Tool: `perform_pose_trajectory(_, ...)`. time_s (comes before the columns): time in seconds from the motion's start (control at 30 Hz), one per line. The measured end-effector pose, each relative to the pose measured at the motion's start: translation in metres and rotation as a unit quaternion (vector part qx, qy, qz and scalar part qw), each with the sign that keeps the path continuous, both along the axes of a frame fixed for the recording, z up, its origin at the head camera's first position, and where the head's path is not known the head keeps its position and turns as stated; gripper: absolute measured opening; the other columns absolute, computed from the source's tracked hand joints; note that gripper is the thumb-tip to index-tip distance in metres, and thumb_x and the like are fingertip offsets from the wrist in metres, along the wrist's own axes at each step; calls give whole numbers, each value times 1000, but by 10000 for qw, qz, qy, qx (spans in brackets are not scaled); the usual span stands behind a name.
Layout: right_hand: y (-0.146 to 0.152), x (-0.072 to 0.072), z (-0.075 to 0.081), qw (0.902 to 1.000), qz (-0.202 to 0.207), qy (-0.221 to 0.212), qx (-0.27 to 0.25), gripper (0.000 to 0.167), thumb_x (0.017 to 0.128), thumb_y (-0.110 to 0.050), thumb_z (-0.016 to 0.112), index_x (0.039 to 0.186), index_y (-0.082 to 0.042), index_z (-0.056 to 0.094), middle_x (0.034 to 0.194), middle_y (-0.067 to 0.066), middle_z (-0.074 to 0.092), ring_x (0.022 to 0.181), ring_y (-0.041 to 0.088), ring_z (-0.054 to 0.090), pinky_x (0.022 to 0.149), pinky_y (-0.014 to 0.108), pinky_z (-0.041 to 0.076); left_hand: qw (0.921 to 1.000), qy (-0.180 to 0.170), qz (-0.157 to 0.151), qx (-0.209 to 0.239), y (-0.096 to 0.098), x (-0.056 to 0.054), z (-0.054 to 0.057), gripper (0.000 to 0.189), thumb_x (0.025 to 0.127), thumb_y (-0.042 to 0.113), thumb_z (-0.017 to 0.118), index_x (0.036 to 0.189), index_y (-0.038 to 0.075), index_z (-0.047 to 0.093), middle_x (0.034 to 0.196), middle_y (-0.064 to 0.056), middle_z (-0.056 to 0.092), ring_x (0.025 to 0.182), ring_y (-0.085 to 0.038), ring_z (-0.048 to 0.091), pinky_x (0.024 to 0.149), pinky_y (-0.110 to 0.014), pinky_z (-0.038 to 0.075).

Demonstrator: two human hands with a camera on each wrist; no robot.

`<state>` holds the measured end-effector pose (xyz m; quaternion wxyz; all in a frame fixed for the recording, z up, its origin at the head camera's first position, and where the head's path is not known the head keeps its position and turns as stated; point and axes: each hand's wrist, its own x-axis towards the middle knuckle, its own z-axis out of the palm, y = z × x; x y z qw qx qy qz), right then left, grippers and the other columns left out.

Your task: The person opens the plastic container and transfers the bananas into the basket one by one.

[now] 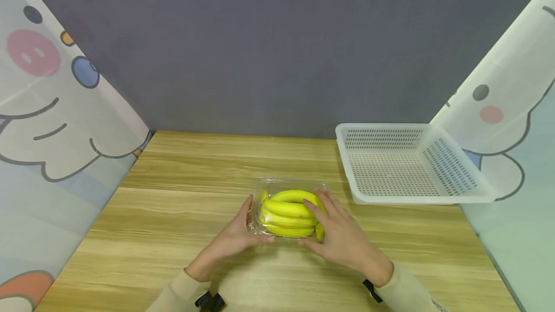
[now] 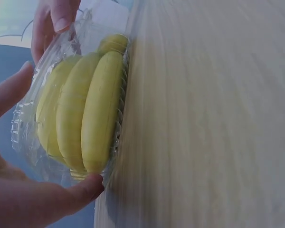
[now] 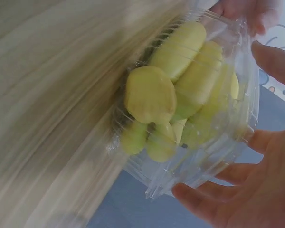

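A clear plastic clamshell box (image 1: 295,185) with its lid down stands on the wooden table in front of me. Several yellow bananas (image 1: 286,211) lie inside it. My left hand (image 1: 236,232) grips the box's left side, thumb along the near edge and fingers behind the left wall. On the other side my right hand (image 1: 342,235) spans the right part of the box. Its fingers reach over the lid and far right edge, while the thumb is at the near side. Banana ends (image 3: 149,95) show through the wall in the right wrist view.
A white perforated plastic basket (image 1: 392,175) stands at the back right of the wooden table (image 1: 173,215). Behind the table rises a grey panel (image 1: 260,52). Cartoon-printed sheets (image 1: 43,119) flank both sides.
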<state>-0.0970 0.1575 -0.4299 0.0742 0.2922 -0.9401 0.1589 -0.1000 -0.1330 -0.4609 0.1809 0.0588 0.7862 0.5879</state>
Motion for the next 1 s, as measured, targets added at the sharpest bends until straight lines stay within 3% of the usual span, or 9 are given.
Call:
perform_pose_trajectory(0.23,-2,-1,-3,9991,41,372,216,85,80,-60,79,146,-12,54,158,20,37,144,44,34,103,60,45,9996,176,-174,-135,1,1,2,131,77,22,91,162,4,-8,164,-31,5,146,-55,18,109,-73,23)
perform_pose_trajectory(0.53,-1,-4,-1,9963,149,660,523,82,80,-62,76,143,-12,58,152,23,43,138,47,42,90,60,53,9986,313,-106,-420,2,0,-1,131,76,26,92,162,3,-5,166,-27,3,148,-54,12,111,-73,18)
perform_pose_trajectory(0.7,0,-7,1,9943,312,863,543,80,79,-60,78,139,-11,62,147,24,48,132,50,48,79,58,58,9983,334,-80,-478,2,0,-1,131,76,26,91,162,3,-5,166,-27,5,147,-54,17,112,-71,21)
perform_pose_trajectory(1.0,5,-12,-1,9827,735,1584,624,72,78,-55,80,130,-6,68,138,26,58,122,52,57,69,53,60,9963,446,-1,-738,3,0,-1,132,75,31,92,162,4,-3,167,-25,8,149,-49,17,113,-69,20)
